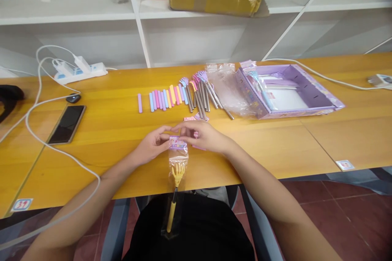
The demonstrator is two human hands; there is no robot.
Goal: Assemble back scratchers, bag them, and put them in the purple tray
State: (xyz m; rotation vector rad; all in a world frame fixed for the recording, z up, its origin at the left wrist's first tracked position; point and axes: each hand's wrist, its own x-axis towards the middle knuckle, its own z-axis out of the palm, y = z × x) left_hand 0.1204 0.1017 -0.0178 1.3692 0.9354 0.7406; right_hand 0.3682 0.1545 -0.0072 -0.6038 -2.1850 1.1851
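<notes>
A yellow hand-shaped back scratcher (172,214) lies inside a clear plastic bag (179,155), which hangs over the table's front edge onto my lap. Across the bag's top is a purple printed header card (177,142). My left hand (150,146) pinches the card's left side between thumb and fingers. From the other side my right hand (204,135) grips its upper right part, its fingertips partly hidden. Some pink and purple printed cards (196,118) lie just beyond and under my right hand.
Behind my hands lie a row of coloured handles (163,98) and several metal back scratcher rods (200,98). Clear bags (228,89) lie beside a purple open box (266,110). At left are a phone (67,124), a power strip (82,72) and a loose white cable (61,147).
</notes>
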